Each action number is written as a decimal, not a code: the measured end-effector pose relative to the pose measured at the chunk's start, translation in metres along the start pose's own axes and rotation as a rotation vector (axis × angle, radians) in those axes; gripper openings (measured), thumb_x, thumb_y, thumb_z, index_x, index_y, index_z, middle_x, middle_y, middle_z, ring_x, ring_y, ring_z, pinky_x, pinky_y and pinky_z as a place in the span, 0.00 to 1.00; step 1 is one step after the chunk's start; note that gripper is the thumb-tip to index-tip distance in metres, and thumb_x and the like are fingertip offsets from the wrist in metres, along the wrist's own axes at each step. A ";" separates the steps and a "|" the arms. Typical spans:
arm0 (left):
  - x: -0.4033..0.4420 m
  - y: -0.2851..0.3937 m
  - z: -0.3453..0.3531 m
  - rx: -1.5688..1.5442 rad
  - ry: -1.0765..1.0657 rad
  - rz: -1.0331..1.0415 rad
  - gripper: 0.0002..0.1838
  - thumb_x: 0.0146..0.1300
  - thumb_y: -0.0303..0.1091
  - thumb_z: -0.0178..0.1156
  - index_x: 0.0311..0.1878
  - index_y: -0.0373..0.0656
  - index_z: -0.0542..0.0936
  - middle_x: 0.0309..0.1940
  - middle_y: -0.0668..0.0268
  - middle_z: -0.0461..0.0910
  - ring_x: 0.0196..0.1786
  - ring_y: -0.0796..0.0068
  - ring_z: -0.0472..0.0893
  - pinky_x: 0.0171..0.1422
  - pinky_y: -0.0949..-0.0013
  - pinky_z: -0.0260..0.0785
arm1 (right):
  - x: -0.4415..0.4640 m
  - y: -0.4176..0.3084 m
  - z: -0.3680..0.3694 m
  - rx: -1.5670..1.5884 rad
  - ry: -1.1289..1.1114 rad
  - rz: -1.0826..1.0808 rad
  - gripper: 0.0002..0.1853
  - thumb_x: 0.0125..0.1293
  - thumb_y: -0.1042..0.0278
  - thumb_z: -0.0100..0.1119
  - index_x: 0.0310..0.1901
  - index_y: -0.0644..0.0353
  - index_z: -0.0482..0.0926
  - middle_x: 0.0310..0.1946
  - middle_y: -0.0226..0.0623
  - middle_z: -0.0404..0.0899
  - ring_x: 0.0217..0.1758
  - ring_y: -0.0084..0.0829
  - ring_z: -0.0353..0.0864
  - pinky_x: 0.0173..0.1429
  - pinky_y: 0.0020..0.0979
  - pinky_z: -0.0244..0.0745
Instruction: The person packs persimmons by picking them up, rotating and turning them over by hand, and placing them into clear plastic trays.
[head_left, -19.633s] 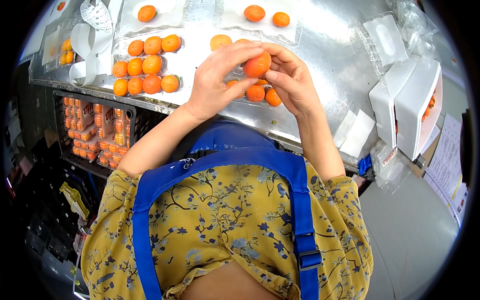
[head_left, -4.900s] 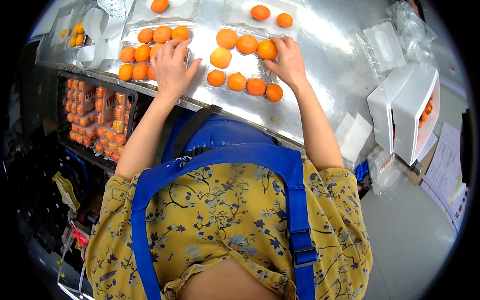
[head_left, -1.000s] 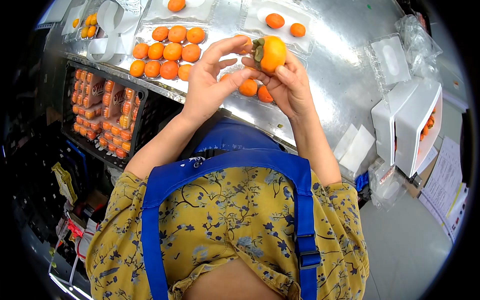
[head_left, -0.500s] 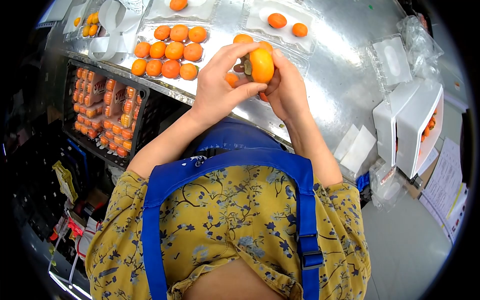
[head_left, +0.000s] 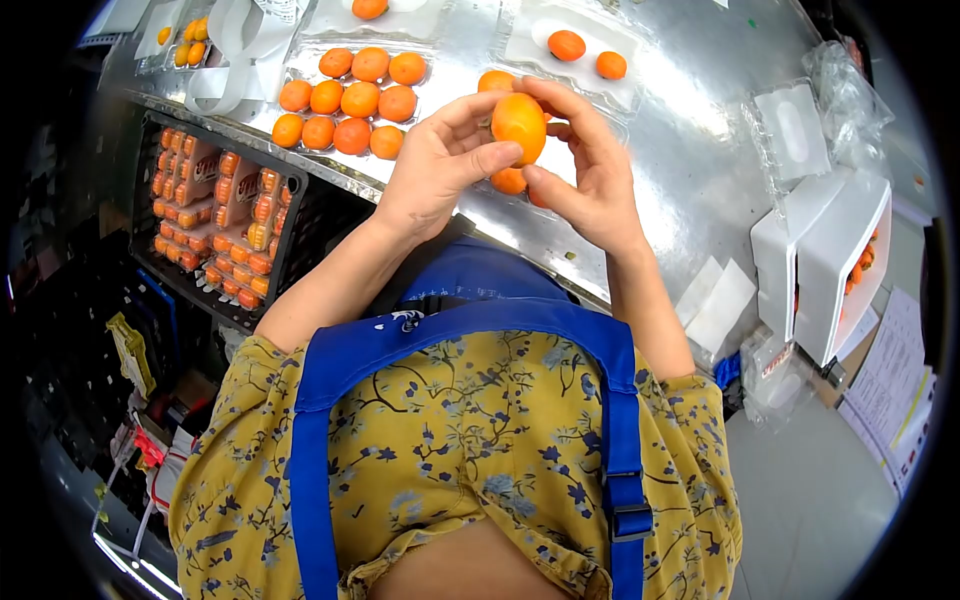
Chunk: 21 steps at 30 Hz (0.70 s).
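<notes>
An orange persimmon (head_left: 519,128) is held above the metal table, with its smooth side turned up and no leaves showing. My left hand (head_left: 436,165) grips it from the left, the thumb across its lower edge. On the right, my right hand (head_left: 588,165) is curved round it with thumb and fingers apart; whether a fingertip touches the fruit behind is hidden. Beneath my hands is a clear tray with several persimmons (head_left: 508,180), mostly covered. Left of it stands a clear tray filled with rows of persimmons (head_left: 360,99).
A black crate (head_left: 290,190) of packed fruit stands below the table's left edge. White foam boxes (head_left: 810,260) are at the right, near an empty clear tray (head_left: 792,125) and white sheets (head_left: 716,303). Farther back, a lined tray (head_left: 530,30) holds two fruits.
The persimmon has turned, so its green leaves no longer show. My right hand has loosened and its thumb has moved away from the fruit. The view has shifted slightly.
</notes>
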<state>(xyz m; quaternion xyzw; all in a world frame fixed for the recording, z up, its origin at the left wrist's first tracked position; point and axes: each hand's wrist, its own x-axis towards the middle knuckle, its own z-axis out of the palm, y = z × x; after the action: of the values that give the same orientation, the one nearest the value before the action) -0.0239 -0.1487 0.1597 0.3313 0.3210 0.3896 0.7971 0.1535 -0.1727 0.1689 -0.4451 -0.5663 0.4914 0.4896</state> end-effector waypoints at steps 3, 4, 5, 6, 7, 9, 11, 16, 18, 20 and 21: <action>-0.001 -0.001 -0.001 -0.068 -0.011 -0.089 0.27 0.62 0.27 0.63 0.64 0.33 0.69 0.56 0.58 0.76 0.58 0.72 0.76 0.62 0.69 0.70 | -0.001 0.004 -0.003 -0.032 -0.045 -0.004 0.32 0.51 0.75 0.68 0.61 0.59 0.72 0.58 0.39 0.74 0.63 0.34 0.72 0.67 0.37 0.66; -0.001 0.001 -0.001 -0.130 -0.021 -0.111 0.26 0.64 0.28 0.62 0.64 0.33 0.69 0.56 0.58 0.76 0.57 0.72 0.76 0.62 0.69 0.70 | -0.002 0.005 -0.004 -0.010 -0.047 0.006 0.32 0.51 0.75 0.68 0.61 0.59 0.73 0.58 0.39 0.74 0.63 0.34 0.72 0.66 0.37 0.66; 0.000 0.003 0.000 -0.191 -0.031 -0.134 0.25 0.65 0.30 0.61 0.64 0.33 0.69 0.56 0.58 0.76 0.57 0.72 0.77 0.62 0.69 0.70 | -0.002 0.005 -0.004 0.012 -0.050 0.016 0.32 0.51 0.75 0.68 0.61 0.59 0.73 0.59 0.39 0.74 0.63 0.33 0.73 0.66 0.37 0.67; 0.000 0.005 0.000 -0.253 -0.041 -0.157 0.25 0.66 0.31 0.59 0.64 0.33 0.69 0.56 0.59 0.76 0.57 0.72 0.77 0.61 0.69 0.70 | -0.002 0.005 -0.004 0.042 -0.047 0.018 0.32 0.51 0.75 0.68 0.61 0.59 0.73 0.58 0.39 0.75 0.62 0.33 0.73 0.66 0.37 0.67; 0.000 0.004 -0.001 -0.252 -0.044 -0.148 0.24 0.67 0.32 0.58 0.64 0.33 0.69 0.55 0.59 0.76 0.57 0.72 0.77 0.61 0.69 0.71 | -0.002 0.005 -0.003 0.071 -0.044 0.020 0.31 0.51 0.75 0.68 0.61 0.59 0.73 0.58 0.38 0.75 0.62 0.33 0.73 0.65 0.37 0.68; 0.000 0.003 -0.001 -0.249 -0.050 -0.130 0.23 0.69 0.34 0.56 0.64 0.33 0.69 0.55 0.59 0.76 0.57 0.72 0.77 0.60 0.68 0.71 | -0.002 0.005 -0.003 0.097 -0.042 0.024 0.31 0.51 0.75 0.68 0.60 0.59 0.73 0.58 0.38 0.75 0.62 0.32 0.74 0.65 0.36 0.68; 0.000 0.001 0.003 -0.139 -0.022 -0.112 0.23 0.69 0.36 0.55 0.63 0.34 0.70 0.54 0.59 0.77 0.56 0.72 0.78 0.59 0.67 0.72 | -0.002 0.004 -0.003 0.092 -0.044 0.028 0.31 0.51 0.75 0.68 0.60 0.60 0.73 0.58 0.37 0.75 0.62 0.31 0.74 0.65 0.35 0.68; 0.001 0.002 0.002 -0.113 -0.014 -0.212 0.23 0.70 0.46 0.53 0.58 0.36 0.73 0.50 0.59 0.79 0.52 0.70 0.81 0.56 0.66 0.75 | -0.001 0.004 -0.004 -0.035 -0.071 -0.018 0.33 0.49 0.75 0.69 0.61 0.60 0.72 0.57 0.37 0.76 0.61 0.32 0.74 0.66 0.34 0.67; 0.002 0.006 0.003 -0.235 -0.002 -0.303 0.25 0.70 0.51 0.51 0.56 0.37 0.74 0.49 0.58 0.80 0.49 0.69 0.82 0.54 0.67 0.76 | -0.001 0.004 -0.005 -0.036 -0.071 -0.012 0.33 0.49 0.75 0.69 0.61 0.60 0.72 0.57 0.37 0.76 0.61 0.32 0.74 0.67 0.34 0.67; 0.003 0.007 0.003 -0.227 0.014 -0.351 0.28 0.71 0.55 0.46 0.58 0.39 0.72 0.51 0.56 0.79 0.50 0.63 0.83 0.54 0.62 0.77 | -0.002 0.005 -0.005 -0.035 -0.075 0.013 0.34 0.49 0.76 0.69 0.61 0.60 0.72 0.57 0.37 0.76 0.61 0.33 0.74 0.67 0.34 0.66; 0.003 0.007 0.003 -0.223 0.021 -0.375 0.29 0.72 0.57 0.43 0.60 0.40 0.71 0.52 0.55 0.78 0.50 0.60 0.83 0.54 0.60 0.77 | -0.003 0.004 -0.005 -0.010 -0.087 0.023 0.34 0.50 0.76 0.68 0.62 0.61 0.71 0.57 0.37 0.76 0.61 0.33 0.74 0.68 0.34 0.66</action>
<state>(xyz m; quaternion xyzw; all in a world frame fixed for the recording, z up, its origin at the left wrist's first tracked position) -0.0228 -0.1434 0.1658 0.1716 0.3405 0.2711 0.8838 0.1588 -0.1742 0.1648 -0.4324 -0.5844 0.5128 0.4567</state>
